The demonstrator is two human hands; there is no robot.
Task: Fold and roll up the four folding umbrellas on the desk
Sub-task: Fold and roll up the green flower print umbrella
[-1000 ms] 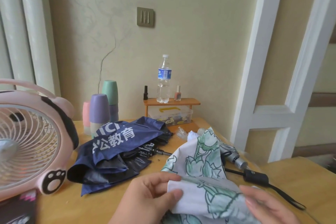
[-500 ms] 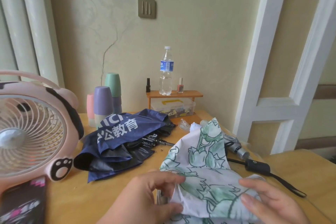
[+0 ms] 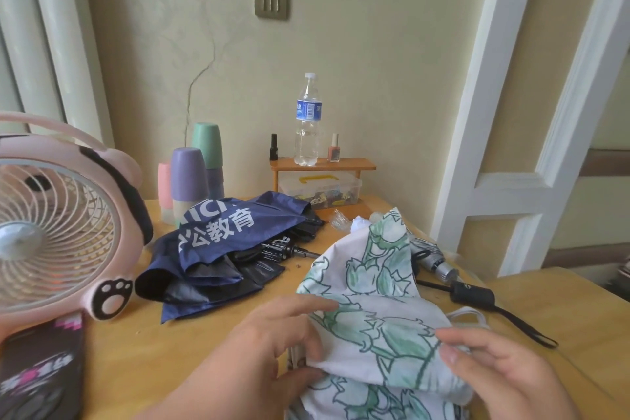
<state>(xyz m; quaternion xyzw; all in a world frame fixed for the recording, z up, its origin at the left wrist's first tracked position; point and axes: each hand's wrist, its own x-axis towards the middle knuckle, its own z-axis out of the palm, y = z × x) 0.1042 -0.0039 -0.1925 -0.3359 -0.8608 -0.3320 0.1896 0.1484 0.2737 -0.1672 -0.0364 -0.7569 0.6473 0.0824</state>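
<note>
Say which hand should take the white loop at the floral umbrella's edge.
Probably right. The right hand pinches the floral umbrella fabric just below the white loop; the left hand holds the fold on the far side.

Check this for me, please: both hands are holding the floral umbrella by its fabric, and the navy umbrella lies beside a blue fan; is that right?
Not quite: the fan is pink, not blue, as the head view shows. The rest holds: the left hand and the right hand hold the floral umbrella by its fabric, and the navy umbrella lies beside the fan.
</note>
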